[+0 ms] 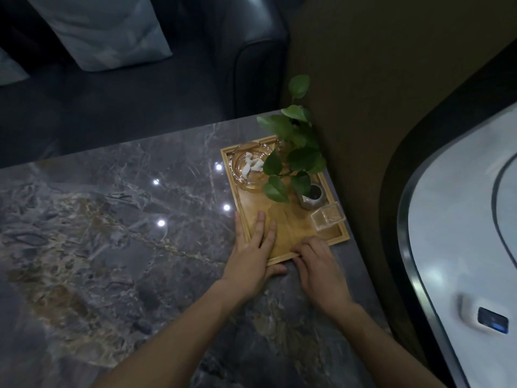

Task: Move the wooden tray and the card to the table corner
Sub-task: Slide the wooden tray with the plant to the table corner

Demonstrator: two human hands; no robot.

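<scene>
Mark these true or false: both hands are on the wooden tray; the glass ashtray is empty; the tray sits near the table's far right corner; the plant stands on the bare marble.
1. Both hands touch the rectangular wooden tray: true, left hand and right hand rest on its near edge.
2. The round glass ashtray is empty: false, it holds white scraps.
3. The tray sits near the grey marble table's far right corner: true.
4. The green leafy plant stands on bare marble: false, it stands in the tray.

A dim lounge or sitting room. A dark leather sofa (251,57) with a pale cushion (100,29) stands behind a low grey marble surface (112,219). A wooden tray (282,219) at its corner carries a glass ashtray (251,169) and a small leafy plant (291,152).
</scene>
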